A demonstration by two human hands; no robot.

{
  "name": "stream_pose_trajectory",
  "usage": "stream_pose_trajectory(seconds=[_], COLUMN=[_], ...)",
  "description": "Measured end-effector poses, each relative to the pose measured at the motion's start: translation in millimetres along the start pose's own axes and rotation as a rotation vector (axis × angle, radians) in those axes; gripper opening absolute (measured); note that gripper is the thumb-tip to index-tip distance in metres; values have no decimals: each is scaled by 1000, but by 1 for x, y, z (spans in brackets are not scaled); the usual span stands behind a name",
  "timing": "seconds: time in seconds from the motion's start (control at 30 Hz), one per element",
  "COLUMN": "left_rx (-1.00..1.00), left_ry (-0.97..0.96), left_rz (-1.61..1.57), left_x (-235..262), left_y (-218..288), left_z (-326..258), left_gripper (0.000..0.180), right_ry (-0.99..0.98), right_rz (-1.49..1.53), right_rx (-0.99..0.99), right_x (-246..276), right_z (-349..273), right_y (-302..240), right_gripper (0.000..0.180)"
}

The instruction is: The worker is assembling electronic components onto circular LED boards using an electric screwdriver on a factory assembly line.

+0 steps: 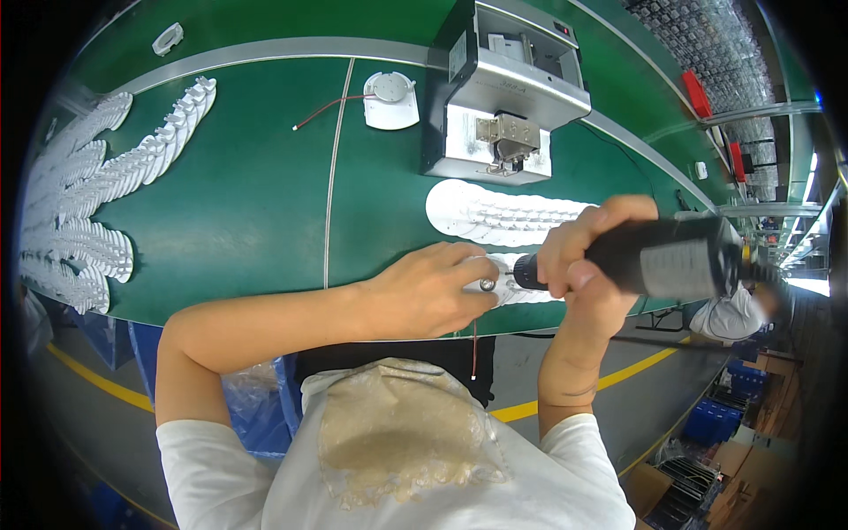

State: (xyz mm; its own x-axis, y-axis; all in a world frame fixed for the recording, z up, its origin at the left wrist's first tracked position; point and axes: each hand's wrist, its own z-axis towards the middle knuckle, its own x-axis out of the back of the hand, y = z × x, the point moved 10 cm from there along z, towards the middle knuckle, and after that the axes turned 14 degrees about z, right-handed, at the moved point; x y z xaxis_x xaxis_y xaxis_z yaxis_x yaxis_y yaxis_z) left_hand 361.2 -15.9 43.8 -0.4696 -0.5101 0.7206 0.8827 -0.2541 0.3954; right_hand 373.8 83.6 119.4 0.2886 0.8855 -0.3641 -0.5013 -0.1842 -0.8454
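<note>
The left hand (430, 290) is curled down over a small white plastic part (496, 287) at the near edge of the green conveyor belt (247, 203), pinning it flat so it cannot twist. The right hand (583, 261) is wrapped tight around a black electric screwdriver (658, 258), held nearly level with its tip (528, 272) pointing left into the part, right beside the left fingertips. A thin red wire (474, 349) hangs from the part over the belt edge. Most of the part is hidden under the fingers, so its shape is hard to judge; it looks like one of the white plates fanned in a row (499, 215) just beyond. Farther back stands a grey metal press fixture (503, 88), with a round white housing with a red lead (389, 97) to its left. Long overlapping rows of white parts (97, 190) fill the far left, blurring toward the rim.
</note>
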Motion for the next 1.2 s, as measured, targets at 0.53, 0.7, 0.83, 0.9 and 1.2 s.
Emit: stream_pose_trajectory(seconds=[0.53,0.7,0.83,0.9,1.2], left_rx=[-15,-14,-18,-17,3], left_ry=[-14,-34,-28,-18,-2], left_rz=[-16,-5,-14,-16,13], left_x=[-5,-6,-6,-6,-5], left_y=[-1,0,2,2,-2], left_z=[0,1,1,1,-2], left_gripper=[20,19,20,20,22], right_ry=[52,21,5,-2,-131], right_rz=[-6,-82,-77,-38,106], right_rx=[279,174,171,161,133], right_x=[-3,-9,-12,-4,-7], right_z=[102,111,107,99,-3], right_y=[-21,-6,-5,-5,-34], right_gripper=[31,26,25,27,44])
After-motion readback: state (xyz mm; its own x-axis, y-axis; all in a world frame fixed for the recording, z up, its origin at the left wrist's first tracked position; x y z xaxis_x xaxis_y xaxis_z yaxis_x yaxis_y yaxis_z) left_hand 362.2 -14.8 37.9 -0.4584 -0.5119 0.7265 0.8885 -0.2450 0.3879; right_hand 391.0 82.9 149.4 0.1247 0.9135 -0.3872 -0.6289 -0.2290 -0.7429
